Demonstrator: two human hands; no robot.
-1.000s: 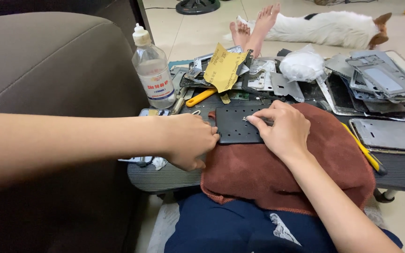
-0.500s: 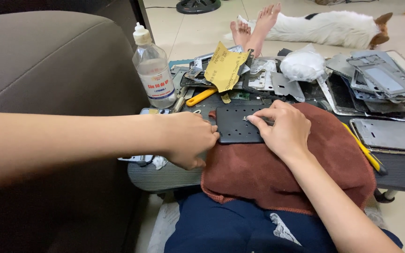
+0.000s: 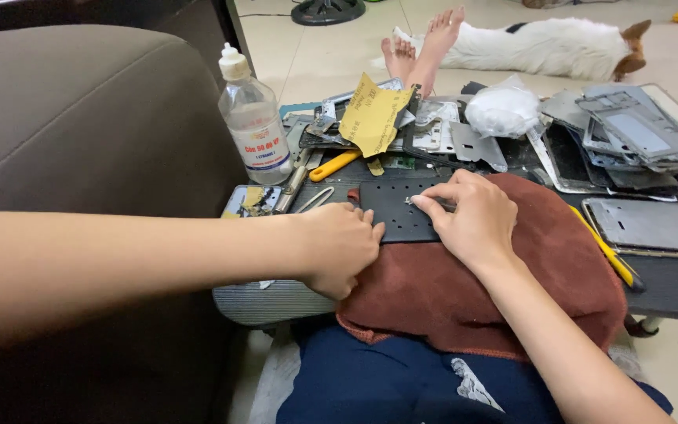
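Dark perforated plate (image 3: 402, 210) on rust-red towel (image 3: 480, 290): left hand (image 3: 339, 247) clenched at its edge, right hand (image 3: 468, 216) pinching a thin tool, w/ plate likely to slide off if bumped.

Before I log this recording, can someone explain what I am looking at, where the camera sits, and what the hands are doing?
The camera is worn on a person's head and looks down at their own two bare hands; no machine is involved. The left hand rests at the edge of a dark perforated plate lying on a brown towel. The right hand presses a thin metal tool onto the plate. Behind lie a clear plastic bottle, yellow sandpaper, a yellow-handled tool and dismantled phone frames. Beyond, someone's bare feet and a dog.
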